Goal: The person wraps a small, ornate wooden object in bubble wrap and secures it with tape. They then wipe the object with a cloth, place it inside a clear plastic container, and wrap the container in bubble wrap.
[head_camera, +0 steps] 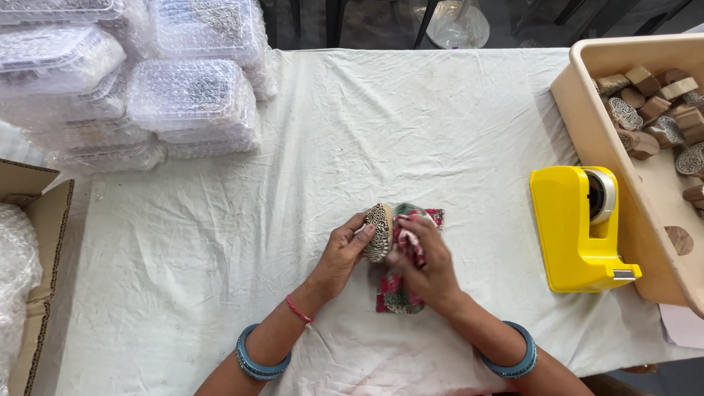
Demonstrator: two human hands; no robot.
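Observation:
My left hand (343,253) grips a carved wooden printing block (378,229), held on edge with its patterned face showing. My right hand (425,265) presses a bunched red, green and white patterned cloth (400,297) against the block's right side. Both hands rest over the middle of a white table cloth (411,125). The lower part of the patterned cloth lies flat on the table beneath my right hand. Blue bangles circle both wrists, and a red thread is on the left wrist.
A yellow tape dispenser (579,229) stands right of my hands. A beige tray (623,147) with several wooden blocks sits at the right edge. Bubble-wrapped packs (192,103) are stacked at the back left. A cardboard box (44,220) with bubble wrap is at the left.

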